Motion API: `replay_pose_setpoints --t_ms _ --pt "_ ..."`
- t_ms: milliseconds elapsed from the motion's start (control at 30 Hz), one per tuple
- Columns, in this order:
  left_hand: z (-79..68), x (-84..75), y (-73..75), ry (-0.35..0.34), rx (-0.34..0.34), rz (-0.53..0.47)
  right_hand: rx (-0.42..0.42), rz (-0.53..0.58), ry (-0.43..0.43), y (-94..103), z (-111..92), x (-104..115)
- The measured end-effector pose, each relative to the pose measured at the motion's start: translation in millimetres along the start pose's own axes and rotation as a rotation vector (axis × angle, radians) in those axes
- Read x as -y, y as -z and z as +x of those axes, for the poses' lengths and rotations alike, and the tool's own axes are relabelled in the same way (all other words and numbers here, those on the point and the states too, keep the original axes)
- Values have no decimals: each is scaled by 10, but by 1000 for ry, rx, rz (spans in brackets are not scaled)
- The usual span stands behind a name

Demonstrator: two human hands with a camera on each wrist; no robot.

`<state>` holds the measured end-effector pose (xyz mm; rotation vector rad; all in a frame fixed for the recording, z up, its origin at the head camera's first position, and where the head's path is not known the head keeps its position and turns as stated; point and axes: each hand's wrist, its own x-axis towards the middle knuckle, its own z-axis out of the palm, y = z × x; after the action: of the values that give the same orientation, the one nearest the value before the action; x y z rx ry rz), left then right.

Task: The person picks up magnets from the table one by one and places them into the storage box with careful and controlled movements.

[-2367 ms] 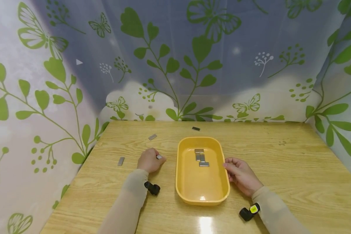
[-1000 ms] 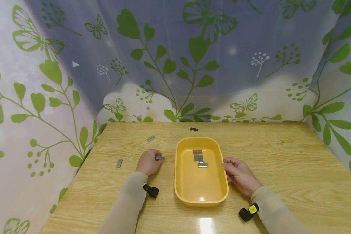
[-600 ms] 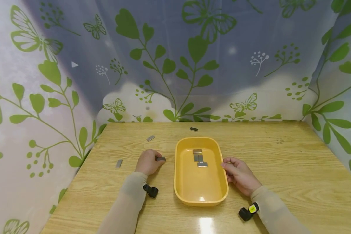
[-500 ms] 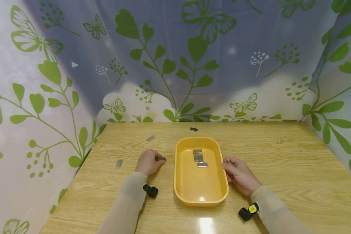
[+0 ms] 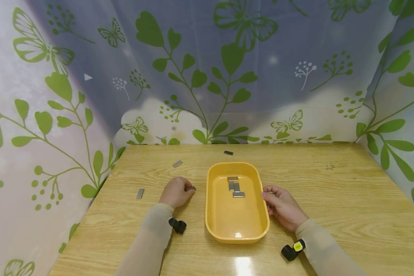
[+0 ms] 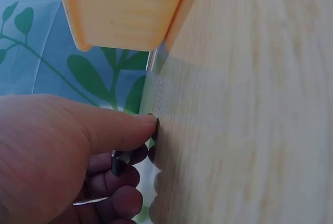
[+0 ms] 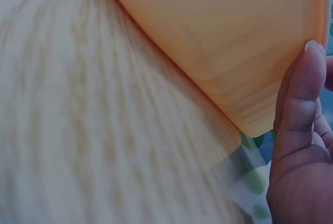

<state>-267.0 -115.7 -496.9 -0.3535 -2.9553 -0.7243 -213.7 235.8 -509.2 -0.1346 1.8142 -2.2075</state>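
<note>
My left hand [image 5: 175, 193] is low over the table, left of the yellow plastic tray [image 5: 237, 240]. Its thumb and fingers pinch a small flat metal bar [image 5: 192, 188], mostly covered by the fingertips in the head view. In the left wrist view, a dark end of the bar [image 6: 118, 162] shows between the curled fingers below the thumb. My right hand [image 5: 285, 207] holds the tray by its right side, thumb at the rim and fingers outside. Inside the tray lie several silver bars [image 5: 239, 194], grouped toward the far half.
On the wooden table [image 5: 331, 207], one silver bar [image 5: 140, 193] lies at the far left and another silver bar [image 5: 177, 163] lies beyond my left hand. A dark bar [image 5: 228, 153] lies behind the tray. A patterned curtain [image 5: 179, 76] hangs around the table's back and sides.
The bar in my left fingers has turned and shifted; first a light face, then a long dark edge showed, and now only a short end. My right hand and the tray stay in place.
</note>
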Motion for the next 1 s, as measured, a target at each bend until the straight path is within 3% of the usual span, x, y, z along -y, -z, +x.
replay_pose_setpoints --t_ms 233,533,1000 --pt "-10 -4 12 10 -3 -3 0 3 -2 -2 -4 -9" --pt "-2 -102 157 18 -70 -41 12 3 6 13 10 -11" --pt "-117 -637 483 -177 -115 -10 5 -4 3 8 6 -4"
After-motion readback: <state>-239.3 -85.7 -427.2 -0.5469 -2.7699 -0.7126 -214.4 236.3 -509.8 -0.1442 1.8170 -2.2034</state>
